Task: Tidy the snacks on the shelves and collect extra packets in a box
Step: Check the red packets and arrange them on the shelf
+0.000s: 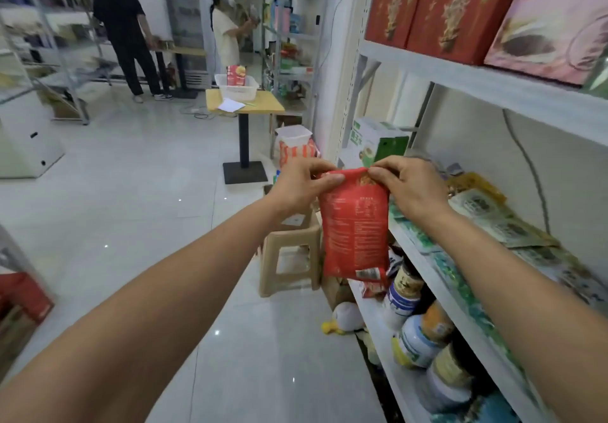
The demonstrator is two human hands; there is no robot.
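A red snack packet (353,225) hangs upright in front of me, its printed back facing me. My left hand (301,180) pinches its top left corner and my right hand (406,184) pinches its top right corner. The packet hangs just left of the white shelf (424,254), at the level of the middle board. Flat green and yellow snack packets (493,215) lie in a row on that board, to the right of my right hand. A white basket (236,86) with a red packet in it stands on a small wooden table (263,105) further back.
A beige plastic stool (289,254) stands on the floor below the packet. Jars and tins (418,333) fill the lower shelf. Red and pink gift boxes (460,14) sit on the top shelf. Two people stand at the far shelves. White tiled floor stretches to the left.
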